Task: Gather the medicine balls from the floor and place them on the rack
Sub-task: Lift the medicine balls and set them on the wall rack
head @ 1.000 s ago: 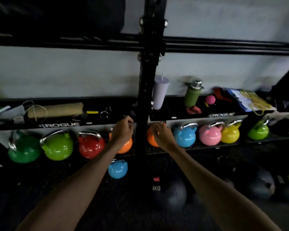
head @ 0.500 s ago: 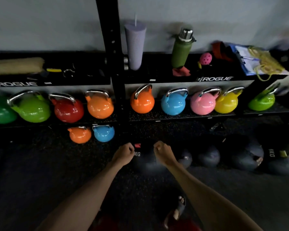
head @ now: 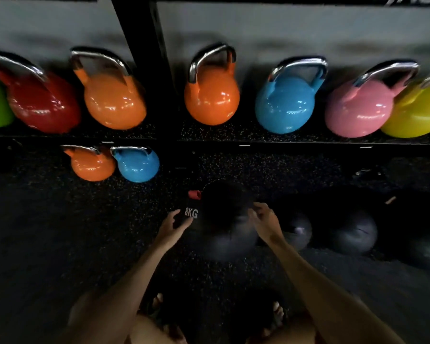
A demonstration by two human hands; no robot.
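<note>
Ball point(head: 224, 219) between both open hands

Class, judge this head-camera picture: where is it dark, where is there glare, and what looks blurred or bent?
Head view: floor and medicine balls very dark; glare spots on the kettlebells; motion blur smears their handles; wide-angle lens bends the rack post.

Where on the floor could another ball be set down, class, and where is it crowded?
Free: the bare floor left of the 8KG ball, below the small orange kettlebell and small blue kettlebell. Crowded: right of that ball, where two more dark balls lie close together, and the kettlebell shelf above.
</note>
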